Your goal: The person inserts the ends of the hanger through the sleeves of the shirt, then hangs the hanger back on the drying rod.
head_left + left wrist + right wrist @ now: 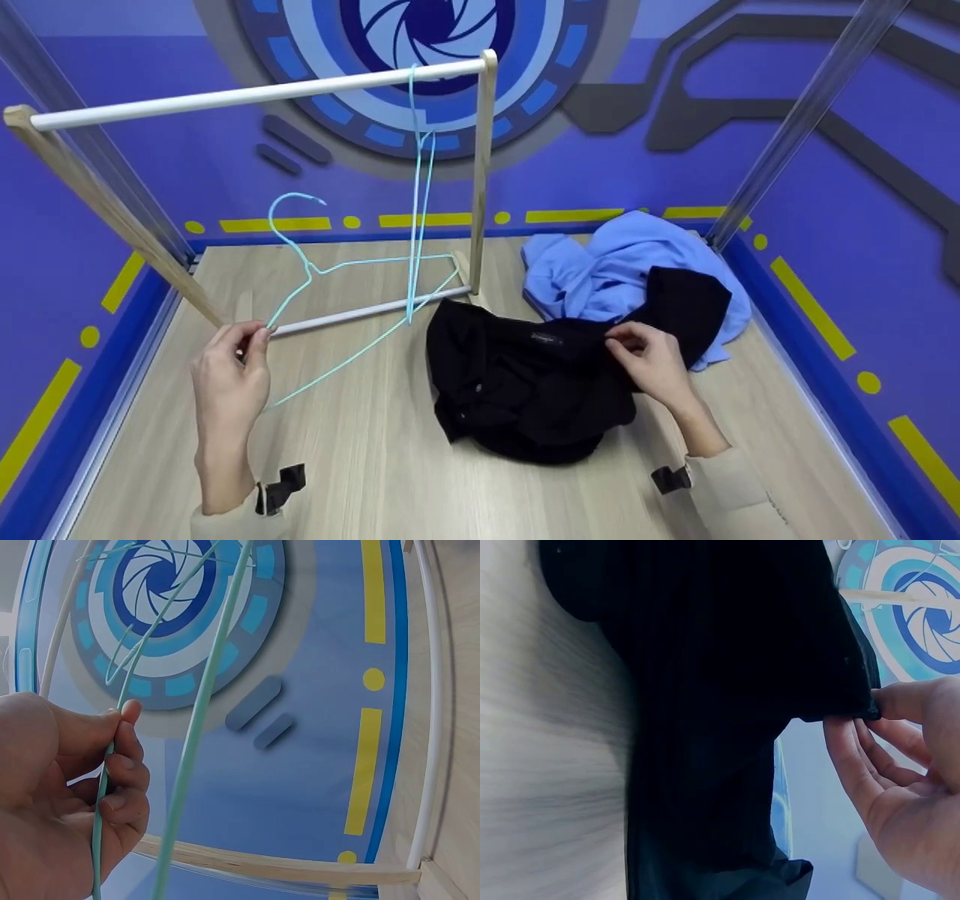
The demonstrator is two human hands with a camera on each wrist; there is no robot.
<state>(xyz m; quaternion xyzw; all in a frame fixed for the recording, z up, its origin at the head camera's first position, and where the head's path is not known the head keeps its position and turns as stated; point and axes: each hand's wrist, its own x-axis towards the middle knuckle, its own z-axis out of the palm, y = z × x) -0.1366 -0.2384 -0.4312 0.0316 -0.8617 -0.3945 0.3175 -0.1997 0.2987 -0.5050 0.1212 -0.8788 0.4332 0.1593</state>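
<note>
My left hand (231, 375) pinches one arm of a mint-green wire hanger (360, 262), holding it up with its hook on top; the left wrist view shows thumb and fingers curled round the wire (120, 701). With my right hand (654, 364) I pinch the edge of a black garment (532, 390) between thumb and fingers. Near that edge a small label (547, 340) shows inside the collar. The garment hangs bunched just over the table, and in the right wrist view its dark cloth (705, 690) fills the middle.
A rack with a white top rail (255, 94) and wooden posts (484, 172) stands at the back left. From its rail hangs a second mint-green hanger (415, 187). A crumpled light-blue garment (592, 270) lies at the back right, partly behind the black one. Blue walls enclose the wooden table (360, 465).
</note>
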